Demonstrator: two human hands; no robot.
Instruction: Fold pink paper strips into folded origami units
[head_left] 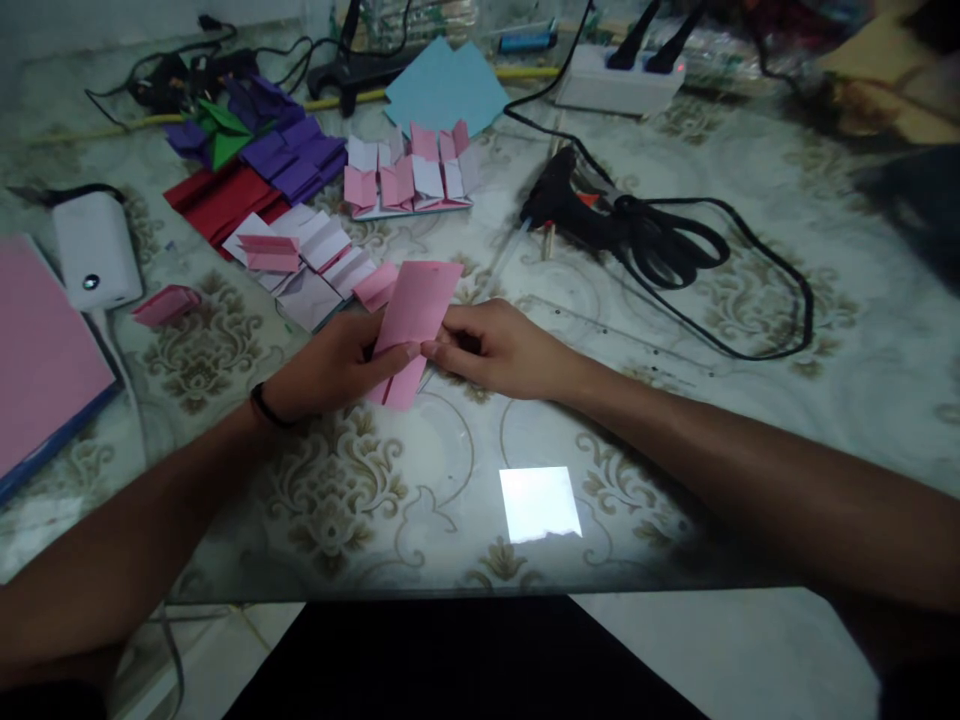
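Note:
A folded strip of pink paper is held slanted above the table, a crease line showing near its lower end. My left hand grips it from the left, thumb lying across its front. From the right, my right hand pinches the paper's edge, its thumb tip meeting the left thumb. Just behind the left hand lie folded white and pink paper pieces, with a small pink piece beside the held strip. The fingers behind the paper are hidden.
Folded red and purple papers lie at the back left, pink-white ones at back centre. A black glue gun with looped cable is behind my right hand. A white power strip, blue sheets and a white device lie around.

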